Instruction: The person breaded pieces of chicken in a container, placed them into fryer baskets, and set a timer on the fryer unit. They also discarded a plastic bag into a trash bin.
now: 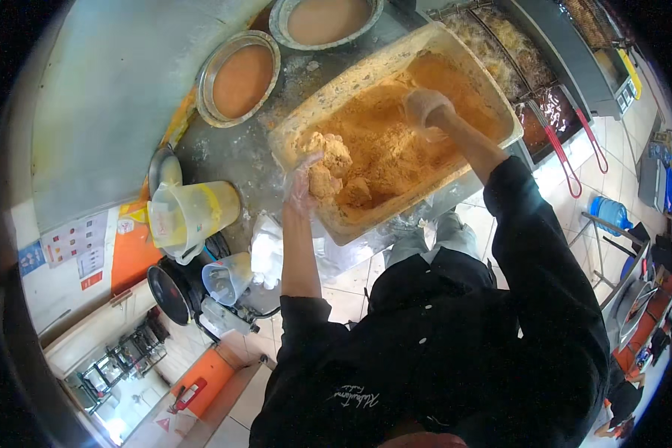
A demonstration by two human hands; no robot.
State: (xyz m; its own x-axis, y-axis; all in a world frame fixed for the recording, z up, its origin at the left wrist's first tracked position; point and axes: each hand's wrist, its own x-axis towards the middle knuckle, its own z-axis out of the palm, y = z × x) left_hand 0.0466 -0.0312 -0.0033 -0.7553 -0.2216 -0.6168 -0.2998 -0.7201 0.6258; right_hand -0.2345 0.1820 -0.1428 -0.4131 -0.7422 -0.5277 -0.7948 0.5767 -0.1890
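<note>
A rectangular plastic tub point(364, 84) stands on the metal worktop, holding loose orange-tinted breading flour point(392, 140). At the tub's near-left end, my left hand point(299, 182) in a thin clear glove cups lumpy breaded food pieces point(335, 158). Their thick coating hides what the food is. Another breaded piece point(358, 192) rests in the flour beside them. My right hand point(425, 108), also in a clear glove and dusted with flour, is over the flour toward the far-right end. Its fingers are blurred and partly hidden, and I cannot tell whether they hold anything.
Two metal bowls of brownish liquid, one nearer point(242, 81) and one farther point(327, 22), stand beyond the tub. On the right, a deep fryer point(495, 53) bubbles, with red-handled baskets point(563, 162). Plastic measuring jugs point(193, 215) and a white cloth or bag point(267, 249) sit left.
</note>
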